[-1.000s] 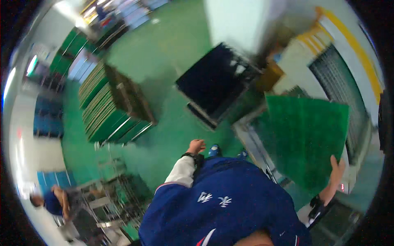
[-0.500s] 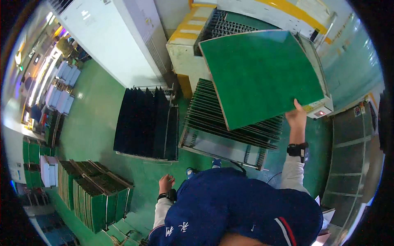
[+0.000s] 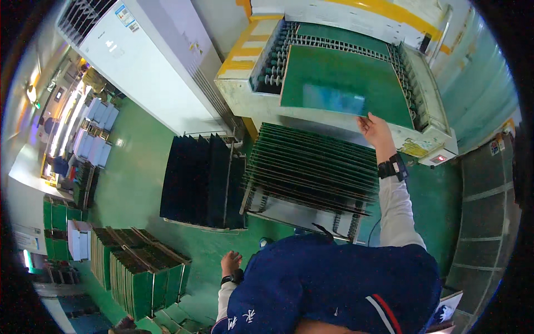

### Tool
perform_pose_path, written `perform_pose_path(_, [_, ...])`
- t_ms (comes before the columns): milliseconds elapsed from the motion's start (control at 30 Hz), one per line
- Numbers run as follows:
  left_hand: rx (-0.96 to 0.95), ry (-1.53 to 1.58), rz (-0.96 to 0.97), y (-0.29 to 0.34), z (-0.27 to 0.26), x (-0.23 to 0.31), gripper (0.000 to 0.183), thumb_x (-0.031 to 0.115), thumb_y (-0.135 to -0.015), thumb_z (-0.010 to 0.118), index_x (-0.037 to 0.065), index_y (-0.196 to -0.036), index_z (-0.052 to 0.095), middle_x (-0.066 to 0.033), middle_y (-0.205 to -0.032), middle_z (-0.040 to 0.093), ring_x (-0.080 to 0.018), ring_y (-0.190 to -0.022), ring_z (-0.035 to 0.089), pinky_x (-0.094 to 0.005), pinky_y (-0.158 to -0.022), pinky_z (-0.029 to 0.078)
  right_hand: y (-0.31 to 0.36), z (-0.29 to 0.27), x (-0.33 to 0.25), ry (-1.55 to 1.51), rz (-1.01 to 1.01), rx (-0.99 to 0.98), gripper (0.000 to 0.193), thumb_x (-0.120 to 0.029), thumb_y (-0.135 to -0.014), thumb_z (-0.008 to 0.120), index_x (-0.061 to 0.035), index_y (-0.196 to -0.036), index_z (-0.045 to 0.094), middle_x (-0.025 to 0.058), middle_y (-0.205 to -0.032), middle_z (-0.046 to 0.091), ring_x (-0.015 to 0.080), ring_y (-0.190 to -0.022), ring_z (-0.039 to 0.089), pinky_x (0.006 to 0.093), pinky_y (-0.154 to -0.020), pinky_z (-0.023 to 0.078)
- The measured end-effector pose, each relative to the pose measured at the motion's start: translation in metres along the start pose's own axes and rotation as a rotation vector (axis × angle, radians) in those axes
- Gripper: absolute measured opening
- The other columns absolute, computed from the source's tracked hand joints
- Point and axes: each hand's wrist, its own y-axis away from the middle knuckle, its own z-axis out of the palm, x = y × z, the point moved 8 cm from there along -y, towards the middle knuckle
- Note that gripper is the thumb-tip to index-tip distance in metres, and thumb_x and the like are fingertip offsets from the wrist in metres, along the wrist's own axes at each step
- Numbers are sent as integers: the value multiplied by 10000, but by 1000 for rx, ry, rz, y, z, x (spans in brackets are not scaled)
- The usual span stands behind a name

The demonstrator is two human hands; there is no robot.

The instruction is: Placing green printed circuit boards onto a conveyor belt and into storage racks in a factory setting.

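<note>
Touching the near edge of a large green panel [image 3: 345, 72] with the right hand [image 3: 376, 131], reaching forward from the body. Holding thumb and fingers partly together at that edge, neither spread wide nor made into a fist; cannot tell whether pinching the panel, propping it or only pushing. Lying flat over the roller bed [image 3: 273, 62] of a pale machine [image 3: 238, 93], with the near edge out toward the front rim. Judged as mostly done for this one panel: set down on the rollers, hand contact not yet broken. Carrying nothing in the left hand [image 3: 230, 261], held low beside the body with fingers loosely curled. Just below the machine, noted many upright green panels [image 3: 311, 167] in a rack [image 3: 295, 214], standing in rows and out of reach of either hand at present; cannot say whether to count these as work left. Deeper in the machine, beyond the near rollers, seen as a flat green strip [image 3: 339, 34]: possibly a second panel, not certain. At the machine's right front corner, a small control box [image 3: 439, 160] with red display. Left of the rack, dark upright panels [image 3: 192, 183]; behind these, a tall white cabinet [image 3: 150, 72]. Farther out at lower left, stacked green boards [image 3: 133, 284]; at upper right, a translucent curtain [image 3: 478, 72].
</note>
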Motion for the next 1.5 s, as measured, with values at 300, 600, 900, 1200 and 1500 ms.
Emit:
perform_pose_path(300, [5,-36,48,21,13,-5,408,200,-827,594,-7,-1152,462,-182,-1098,579,-324,-847,625,-397,-618,518,-17,6,12,407,169,2,232,-256,-870,555,-35,-937,580,95,-887,639,192,-784,615,293,-640,495])
perform_pose_path(600, [-113,-1617,1161,57,48,29,367,223,-705,702,40,-992,565,-89,-901,669,-285,-806,632,-351,-686,501,4,56,31,543,-15,-224,149,-166,-860,554,-36,-919,598,20,-633,533,122,-542,512,256,-478,397])
perform_pose_path(900, [-36,-245,169,17,24,3,321,186,-861,558,-9,-1107,490,-175,-1074,582,-319,-872,615,-357,-604,516,114,92,139,1005,58,-521,182,-64,-830,535,-21,-992,603,43,-793,612,121,-734,579,257,-648,452])
perform_pose_path(1200, [-33,-117,33,21,18,12,359,192,-876,545,-16,-1153,451,-190,-1054,576,-314,-826,615,-347,-576,517,204,101,206,1232,151,-656,219,-57,-836,540,14,-1038,586,101,-1005,620,145,-942,574,285,-817,459])
perform_pose_path(1500, [-66,-59,-13,9,-20,15,284,158,-867,546,9,-1091,454,-154,-962,564,-308,-767,607,-361,-539,508,241,114,215,1742,-445,-526,334,-133,-745,620,-63,-1067,563,134,-1052,563,336,-992,526,407,-873,423])
